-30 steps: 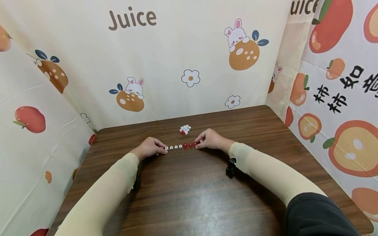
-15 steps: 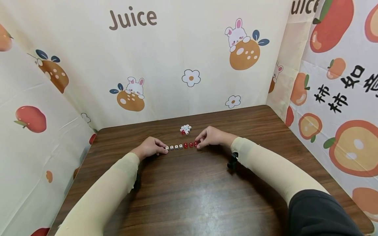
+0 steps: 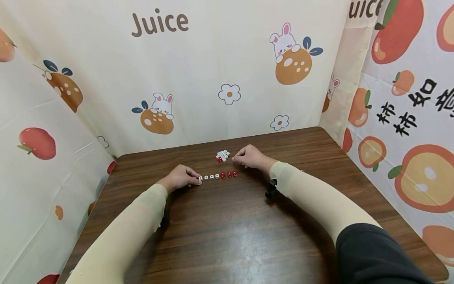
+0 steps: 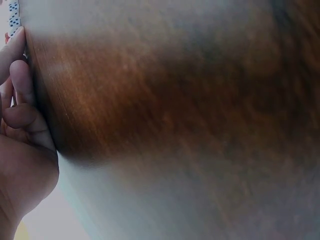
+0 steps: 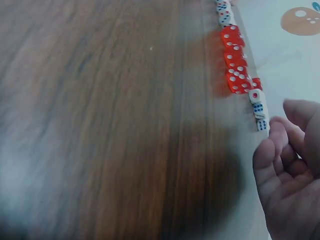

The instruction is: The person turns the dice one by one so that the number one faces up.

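Note:
A row of small dice lies across the table, white dice (image 3: 211,177) on the left and three red dice (image 3: 229,174) on the right. At the row's left end my left hand (image 3: 181,176) pinches the outermost white die (image 3: 200,178) between thumb and finger. Behind the row is a cluster of mostly white dice (image 3: 223,154) with a red die (image 3: 219,159) at its front. My right hand (image 3: 251,157) hovers just right of that cluster, fingers loosely bent and holding nothing. In the right wrist view its thumb and fingers stand apart near white dice (image 5: 258,109).
The brown wooden table (image 3: 227,228) carries the row and the cluster. A cream curtain (image 3: 198,71) with fruit and rabbit prints stands behind it, and more printed cloth (image 3: 408,157) hangs on the right. A black wrist device (image 3: 271,189) sits under the right wrist.
My right hand has let go of the red die at the row's right end and moved back toward the cluster. The left hand stays in place at the white die.

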Motion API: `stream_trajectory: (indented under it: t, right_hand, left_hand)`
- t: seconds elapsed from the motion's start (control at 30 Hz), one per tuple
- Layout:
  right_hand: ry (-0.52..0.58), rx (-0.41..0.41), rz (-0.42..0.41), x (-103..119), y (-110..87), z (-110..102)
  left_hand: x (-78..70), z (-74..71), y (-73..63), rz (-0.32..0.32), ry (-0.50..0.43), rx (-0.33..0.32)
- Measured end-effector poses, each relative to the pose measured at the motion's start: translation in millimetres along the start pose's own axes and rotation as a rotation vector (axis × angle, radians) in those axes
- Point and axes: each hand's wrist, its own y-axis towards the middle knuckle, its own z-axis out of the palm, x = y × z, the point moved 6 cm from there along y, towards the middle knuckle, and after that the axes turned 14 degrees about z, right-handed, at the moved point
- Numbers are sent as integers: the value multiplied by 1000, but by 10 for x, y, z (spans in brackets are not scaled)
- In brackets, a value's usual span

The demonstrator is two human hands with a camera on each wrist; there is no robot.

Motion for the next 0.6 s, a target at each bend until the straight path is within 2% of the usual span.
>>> stream_trajectory:
  t: [0.23, 0.47, 0.6]
  right_hand:
    - [-24, -32, -2, 106, 136, 116]
    - [-127, -111, -21, 204, 180, 203]
    - [-159, -122, -3, 229, 219, 267]
  left_hand:
    - [-7, 9, 0, 0, -1, 1]
    - [-18, 2, 8, 6, 2, 1]
    - [4, -11, 2, 2, 0, 1]
